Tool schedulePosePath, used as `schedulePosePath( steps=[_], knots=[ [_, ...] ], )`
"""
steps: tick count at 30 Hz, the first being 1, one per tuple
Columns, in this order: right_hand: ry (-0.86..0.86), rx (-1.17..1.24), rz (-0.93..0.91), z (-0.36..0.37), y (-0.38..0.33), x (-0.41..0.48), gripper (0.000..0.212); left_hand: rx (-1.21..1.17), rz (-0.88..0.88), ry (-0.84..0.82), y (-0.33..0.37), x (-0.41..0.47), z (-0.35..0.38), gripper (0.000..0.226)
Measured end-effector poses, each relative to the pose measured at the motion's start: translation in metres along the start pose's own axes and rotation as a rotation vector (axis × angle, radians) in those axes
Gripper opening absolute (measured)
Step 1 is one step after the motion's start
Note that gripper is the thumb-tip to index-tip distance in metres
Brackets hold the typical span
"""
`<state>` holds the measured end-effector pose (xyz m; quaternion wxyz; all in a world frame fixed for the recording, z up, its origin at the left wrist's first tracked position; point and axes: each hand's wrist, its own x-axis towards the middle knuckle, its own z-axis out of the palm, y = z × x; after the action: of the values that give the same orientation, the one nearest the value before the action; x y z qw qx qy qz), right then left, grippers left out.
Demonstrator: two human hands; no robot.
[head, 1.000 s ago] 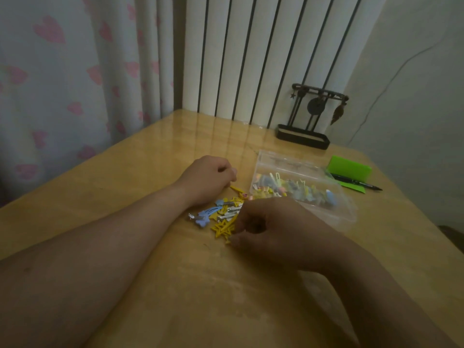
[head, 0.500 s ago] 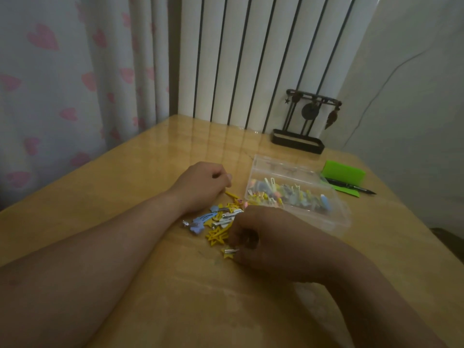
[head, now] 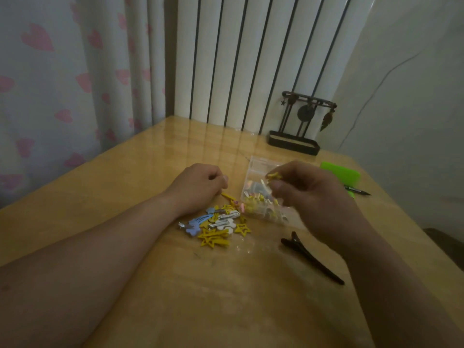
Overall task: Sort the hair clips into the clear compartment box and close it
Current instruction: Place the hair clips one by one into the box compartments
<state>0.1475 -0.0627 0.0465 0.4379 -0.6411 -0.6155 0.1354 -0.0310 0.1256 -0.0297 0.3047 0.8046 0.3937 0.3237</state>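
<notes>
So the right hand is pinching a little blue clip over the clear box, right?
Not quite. The head view shows the right hand pinching a little yellow clip, not a blue one, over the clear box.

The table (head: 140,177) is shiny, smooth wood. The box (head: 256,167) is clear plastic. The curtain (head: 62,84) is soft cloth. The long black clip (head: 311,257) looks glossy.
</notes>
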Motion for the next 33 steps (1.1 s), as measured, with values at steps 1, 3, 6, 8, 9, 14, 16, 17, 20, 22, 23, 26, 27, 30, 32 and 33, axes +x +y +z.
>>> schedulePosePath(
  steps=[1,3,6,8,9,14,16,17,20,22,23,26,27,30,32,33],
  knots=[
    [0.083,-0.007,0.028,-0.005,0.007,0.003,0.009,-0.002,0.000,-0.002,0.000,0.000,0.000,0.026],
    [0.224,-0.112,0.088,-0.010,0.025,0.008,0.011,0.000,0.000,-0.003,-0.001,-0.001,-0.001,0.026],
    [0.280,-0.334,0.180,-0.012,0.049,0.013,0.016,-0.002,0.001,-0.005,-0.001,-0.001,-0.001,0.027],
    [0.233,-0.427,0.223,-0.010,0.058,0.016,0.014,-0.003,0.004,-0.008,-0.001,-0.001,0.000,0.027],
    [0.208,-0.462,0.236,-0.009,0.061,0.018,0.011,-0.003,0.006,-0.009,-0.001,-0.001,0.001,0.027],
    [0.109,-0.571,0.274,-0.002,0.065,0.025,0.006,-0.005,0.010,-0.005,0.002,0.000,0.001,0.025],
    [0.095,-0.580,0.296,0.000,0.068,0.029,0.006,-0.009,0.010,-0.006,0.001,0.000,0.001,0.025],
    [0.094,-0.582,0.306,0.001,0.069,0.030,0.005,-0.009,0.009,-0.005,0.001,0.000,0.001,0.025],
    [0.101,-0.532,0.329,0.003,0.072,0.031,0.012,-0.011,0.012,-0.001,-0.001,0.000,0.001,0.025],
    [0.115,-0.485,0.330,0.004,0.072,0.029,0.018,-0.013,0.012,-0.001,-0.001,0.001,0.001,0.025],
    [0.121,-0.474,0.325,0.004,0.072,0.029,0.020,-0.014,0.010,-0.002,-0.001,0.001,0.001,0.025],
    [0.130,-0.457,0.298,0.004,0.069,0.027,0.024,-0.016,0.009,0.000,-0.002,0.001,0.001,0.025],
    [0.135,-0.450,0.290,0.004,0.068,0.026,0.024,-0.013,0.011,0.002,-0.002,0.001,0.001,0.025],
    [0.155,-0.447,0.275,0.004,0.066,0.024,0.025,-0.010,0.009,0.001,-0.002,0.002,0.002,0.025],
    [0.146,-0.434,0.271,0.003,0.065,0.023,0.026,-0.019,0.005,-0.001,-0.002,0.002,0.002,0.025],
    [0.139,-0.424,0.270,0.003,0.065,0.023,0.027,-0.019,0.004,-0.004,-0.002,0.001,0.002,0.025]
  ],
)
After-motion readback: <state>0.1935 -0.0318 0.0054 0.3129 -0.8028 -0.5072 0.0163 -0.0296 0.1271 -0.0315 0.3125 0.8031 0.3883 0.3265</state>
